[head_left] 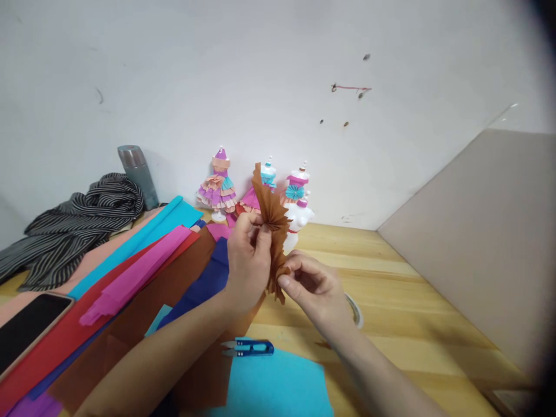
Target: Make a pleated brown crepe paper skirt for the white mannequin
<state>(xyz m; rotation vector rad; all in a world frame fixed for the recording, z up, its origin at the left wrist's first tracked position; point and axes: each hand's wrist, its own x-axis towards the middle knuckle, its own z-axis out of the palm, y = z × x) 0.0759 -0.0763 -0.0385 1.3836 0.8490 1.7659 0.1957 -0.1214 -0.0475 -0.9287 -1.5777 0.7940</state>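
Note:
Between my hands, above the table, is a piece of pleated brown crepe paper (271, 208) with jagged edges. My left hand (249, 255) pinches its gathered middle, from which the folds fan out upward. The thumb and fingers of my right hand (313, 284) are closed on its lower edge. Behind the paper stand several small white dress forms; one at the left wears a tiered purple and peach paper dress (217, 188), another has a blue paper fan (295, 193) at its waist. The brown paper partly hides these forms.
Blue thread snips (249, 347) lie on a light blue paper sheet (282, 385) near me. Coloured paper is layered at the left, with a phone (32, 327), a striped cloth (87, 226) and a flask (139, 176). A roll of tape (355, 311) lies behind my right wrist.

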